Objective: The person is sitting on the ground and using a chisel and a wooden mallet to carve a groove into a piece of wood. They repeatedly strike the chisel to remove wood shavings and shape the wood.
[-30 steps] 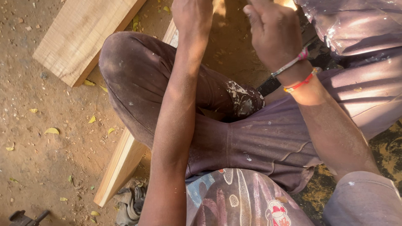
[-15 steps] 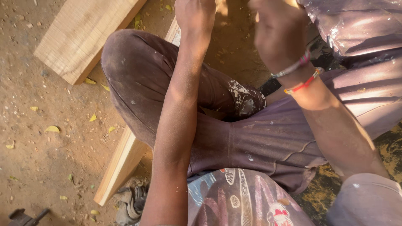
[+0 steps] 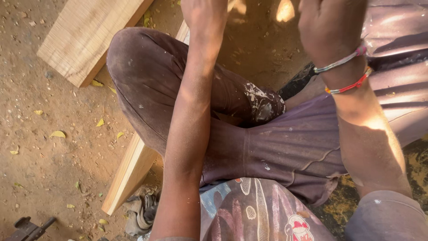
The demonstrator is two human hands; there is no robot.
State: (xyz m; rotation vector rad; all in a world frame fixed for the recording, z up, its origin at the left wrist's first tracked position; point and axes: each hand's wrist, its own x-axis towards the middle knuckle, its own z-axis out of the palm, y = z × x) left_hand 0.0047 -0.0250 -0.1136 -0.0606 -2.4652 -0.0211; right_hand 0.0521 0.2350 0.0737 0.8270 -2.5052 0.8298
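Closest to the camera is a shirt [image 3: 263, 214] with coloured shapes on it. It covers the person's belly at the bottom of the view. Above it are dusty brown trousers [image 3: 285, 147] with white paint spots. The left knee [image 3: 133, 58] is bent and points up to the left.

Two bare arms reach up and away from the body. The left arm [image 3: 187, 143] goes up the middle of the view. The right arm [image 3: 365, 134] goes up on the right side, and it has thin bands [image 3: 343, 73] round the wrist, one pale and one red.

A long plank [image 3: 129, 174] lies on the ground under the bent leg. Its near end sticks out at the bottom left. An old rag [image 3: 140, 212] lies just beside that end. A dark tool [image 3: 29, 228] sits in the bottom left corner, but it is too cut off to tell what it is.

The dirt ground [image 3: 53, 156] has little yellow leaves on it.

Farther away, a wide board [image 3: 89, 35] lies at the top left, near the knee.

At the very top are the two hands. The left hand [image 3: 205, 15] is over the plank's far part. The right hand [image 3: 332, 31] is blurry. Both hands are cut off by the top edge, so I cannot tell if they are open or closed, or if they hold anything.
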